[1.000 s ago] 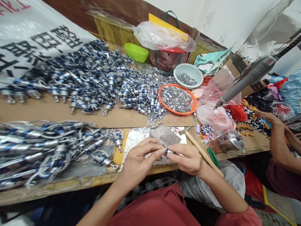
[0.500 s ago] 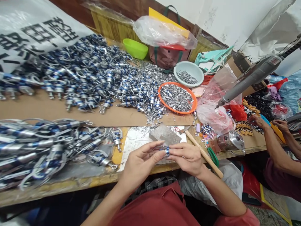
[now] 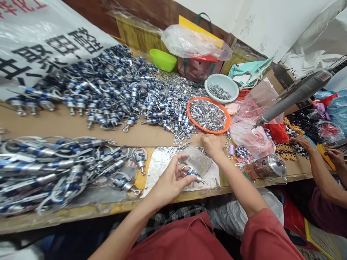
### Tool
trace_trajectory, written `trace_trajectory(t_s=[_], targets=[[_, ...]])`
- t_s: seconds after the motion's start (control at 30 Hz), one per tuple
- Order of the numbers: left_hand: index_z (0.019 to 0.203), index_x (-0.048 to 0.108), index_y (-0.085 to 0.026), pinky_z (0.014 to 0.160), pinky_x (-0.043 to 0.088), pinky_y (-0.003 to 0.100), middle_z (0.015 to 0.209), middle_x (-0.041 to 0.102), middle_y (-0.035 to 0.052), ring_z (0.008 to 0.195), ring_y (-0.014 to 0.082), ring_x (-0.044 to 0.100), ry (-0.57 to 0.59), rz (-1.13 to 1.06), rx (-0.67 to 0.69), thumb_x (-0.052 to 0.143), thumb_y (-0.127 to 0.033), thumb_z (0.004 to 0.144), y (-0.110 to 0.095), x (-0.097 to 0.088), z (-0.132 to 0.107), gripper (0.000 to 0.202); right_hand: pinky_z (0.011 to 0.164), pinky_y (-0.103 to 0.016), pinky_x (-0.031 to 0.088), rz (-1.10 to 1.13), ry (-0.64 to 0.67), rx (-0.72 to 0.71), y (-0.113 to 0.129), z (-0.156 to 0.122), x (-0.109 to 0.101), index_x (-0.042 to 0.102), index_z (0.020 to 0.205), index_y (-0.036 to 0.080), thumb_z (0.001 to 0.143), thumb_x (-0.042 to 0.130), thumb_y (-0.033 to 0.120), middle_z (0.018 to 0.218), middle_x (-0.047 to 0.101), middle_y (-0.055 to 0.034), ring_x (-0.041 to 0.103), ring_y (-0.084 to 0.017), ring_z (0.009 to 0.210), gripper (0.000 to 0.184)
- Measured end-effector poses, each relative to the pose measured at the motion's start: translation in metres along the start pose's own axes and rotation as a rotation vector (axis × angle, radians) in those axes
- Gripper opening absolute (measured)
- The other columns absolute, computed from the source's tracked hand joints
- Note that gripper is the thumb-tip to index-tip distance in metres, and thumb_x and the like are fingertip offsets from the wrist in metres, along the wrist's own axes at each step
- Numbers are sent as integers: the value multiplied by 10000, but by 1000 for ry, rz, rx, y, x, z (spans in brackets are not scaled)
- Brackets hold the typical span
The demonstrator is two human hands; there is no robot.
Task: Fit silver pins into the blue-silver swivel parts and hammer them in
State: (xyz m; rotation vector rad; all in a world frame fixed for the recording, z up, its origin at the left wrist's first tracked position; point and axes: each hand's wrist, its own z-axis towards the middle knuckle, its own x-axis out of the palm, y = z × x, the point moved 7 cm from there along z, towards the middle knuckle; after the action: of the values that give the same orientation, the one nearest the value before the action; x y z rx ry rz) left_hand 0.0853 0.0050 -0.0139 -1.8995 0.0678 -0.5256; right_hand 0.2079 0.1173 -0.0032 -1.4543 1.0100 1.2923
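Observation:
My left hand (image 3: 173, 182) pinches a blue-and-silver metal fitting (image 3: 193, 172) between thumb and fingers. The fitting has a curved silver arm, and its narrow end points to the lower right. Just behind it lies a grey metal block (image 3: 199, 160) on a white sheet (image 3: 154, 166). Farther forward, my right hand (image 3: 212, 146) is down on the table with its fingers curled, close in front of the orange basket (image 3: 229, 124) of small flat metal links. Whatever its fingertips hold is hidden. Loose links (image 3: 180, 141) lie left of this hand.
Similar fittings form a big heap (image 3: 108, 90) at the back left and a nearer pile (image 3: 62, 169). A pale bowl (image 3: 235, 90) of pins stands behind the basket. At right are a hanging electric screwdriver (image 3: 295, 97), a metal pot (image 3: 268, 168) and a co-worker's hands (image 3: 302, 142).
My right hand has left the fitting and moved forward to the table by the orange basket. My left hand now holds the fitting alone. The hammer seen earlier is now out of sight.

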Motion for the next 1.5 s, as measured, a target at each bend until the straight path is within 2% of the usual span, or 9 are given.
trace_trajectory(t_s=[0.13,0.3,0.5,0.7,0.83,0.93,1.13,1.3,1.5], targets=[[1058,313,-239,663,471,296,706,527,-66,684,150,630,30,-54,-28,700,-273,622,1,0,3,584,691,-309,446,-47,14,-42,1,-1,0,617,981,105,802,402,25,990,596,-155,561,-240,901,291],[1032,332,-239,628,472,274,684,523,-82,671,149,645,15,-98,-40,713,-260,603,0,-1,2,575,735,-284,433,-51,40,-72,-10,-2,3,629,901,122,810,412,47,990,587,-124,540,-216,915,247],[1025,353,-234,607,489,279,715,518,-73,662,141,632,-6,-76,-36,714,-264,613,5,-3,2,549,739,-305,434,4,-4,-59,-3,-1,6,589,955,109,825,365,32,951,592,-141,532,-229,926,270],[1037,351,-236,593,478,263,717,502,-76,675,153,647,-21,-70,-45,711,-264,614,4,-3,2,556,722,-276,462,153,-41,-60,-7,-5,-4,591,951,104,728,485,11,940,611,-110,574,-188,859,263],[1037,356,-232,593,475,264,700,505,-77,662,153,640,-17,-74,-32,715,-262,602,2,-2,1,565,667,-208,482,501,-179,-142,-6,-39,-34,594,982,145,779,455,59,939,637,-50,601,-114,783,260],[1044,354,-230,607,490,284,706,521,-67,679,161,637,-9,-76,-17,714,-272,608,2,-3,1,567,661,-231,498,836,-340,-284,10,-78,-54,625,874,169,784,496,106,834,664,-30,614,-124,746,169],[1046,372,-222,637,488,280,719,538,-55,658,121,587,-8,-53,20,694,-257,626,2,-3,2,530,660,-245,495,755,-532,-442,40,-120,-54,584,900,181,840,419,99,798,661,-47,615,-136,735,194],[1057,373,-226,627,484,274,719,540,-55,659,121,577,-20,-66,6,702,-252,611,3,-4,2,555,631,-254,483,703,-423,-506,47,-118,-61,532,908,153,792,415,80,788,625,-66,586,-152,709,181],[1051,390,-217,645,489,279,714,569,-49,669,132,596,-20,-70,10,713,-258,605,3,-4,1,552,609,-222,473,868,-54,-361,35,-99,-51,502,987,162,751,478,66,756,591,-11,568,-115,656,256]])
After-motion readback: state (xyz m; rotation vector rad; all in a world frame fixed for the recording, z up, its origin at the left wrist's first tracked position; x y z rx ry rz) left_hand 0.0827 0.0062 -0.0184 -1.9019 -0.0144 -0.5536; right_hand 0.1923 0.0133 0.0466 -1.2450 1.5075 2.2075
